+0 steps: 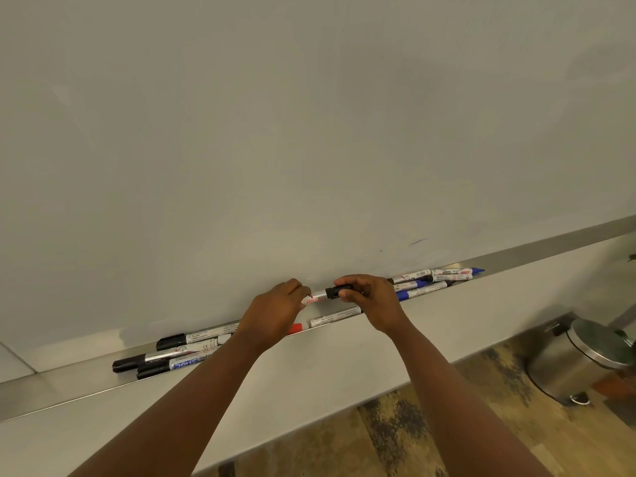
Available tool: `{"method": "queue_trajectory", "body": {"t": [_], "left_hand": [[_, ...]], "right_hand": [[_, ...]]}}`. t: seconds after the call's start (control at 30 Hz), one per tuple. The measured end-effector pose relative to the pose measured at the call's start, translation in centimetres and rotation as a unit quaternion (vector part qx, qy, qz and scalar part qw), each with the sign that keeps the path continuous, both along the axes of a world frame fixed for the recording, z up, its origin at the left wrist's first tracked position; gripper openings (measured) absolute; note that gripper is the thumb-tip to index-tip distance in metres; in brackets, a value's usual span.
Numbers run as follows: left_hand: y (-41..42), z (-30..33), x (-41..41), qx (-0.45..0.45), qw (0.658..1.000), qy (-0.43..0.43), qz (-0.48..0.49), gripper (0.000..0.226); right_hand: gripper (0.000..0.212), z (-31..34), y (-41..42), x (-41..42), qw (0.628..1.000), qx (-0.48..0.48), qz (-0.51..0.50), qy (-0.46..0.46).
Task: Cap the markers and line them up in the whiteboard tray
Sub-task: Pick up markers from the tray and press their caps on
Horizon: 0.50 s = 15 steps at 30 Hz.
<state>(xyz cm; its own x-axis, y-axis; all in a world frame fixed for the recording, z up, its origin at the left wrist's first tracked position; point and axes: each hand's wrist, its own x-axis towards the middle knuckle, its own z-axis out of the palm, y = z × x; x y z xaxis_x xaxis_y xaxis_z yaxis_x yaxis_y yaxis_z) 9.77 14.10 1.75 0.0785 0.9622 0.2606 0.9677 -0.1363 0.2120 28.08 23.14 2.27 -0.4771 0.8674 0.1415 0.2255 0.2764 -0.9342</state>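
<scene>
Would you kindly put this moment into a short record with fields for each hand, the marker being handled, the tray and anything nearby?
left hand: left hand grips the barrel of the held marker
right hand: right hand pinches the black cap at the marker's end
held marker: silver barrel, red lettering, lifted above the tray
tray: whiteboard tray holds a black-capped cluster at left, blue markers at right, none lined up
nearby: metal pedal bin on the floor

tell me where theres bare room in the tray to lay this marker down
Bare tray left of the black-capped markers, and again right of the blue-tipped marker. Crowded in both marker clusters and under the hands.
</scene>
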Motion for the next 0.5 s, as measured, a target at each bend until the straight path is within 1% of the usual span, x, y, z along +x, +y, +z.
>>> {"method": "queue_trajectory", "body": {"t": [0.13, 0.2, 0.37, 0.5], "left_hand": [[0.3, 0.2, -0.3, 0.008, 0.999, -0.034, -0.005, 0.028], [0.4, 0.3, -0.4, 0.004, 0.999, -0.036, -0.007, 0.027], [0.4, -0.4, 0.4, 0.000, 0.999, -0.034, 0.006, 0.026], [0.7, -0.7, 1.1, -0.008, 1.000, -0.013, 0.006, 0.026]], "right_hand": [[0.025, 0.1, -0.2, -0.2, 0.998, -0.043, 0.002, 0.047], [0.025, 0.1, -0.3, -0.5, 0.996, -0.064, -0.003, 0.056], [0.022, 0.3, -0.1, -0.8, 0.994, -0.103, -0.018, 0.042], [0.022, -0.1, 0.4, -0.4, 0.983, -0.182, -0.021, 0.030]]}}
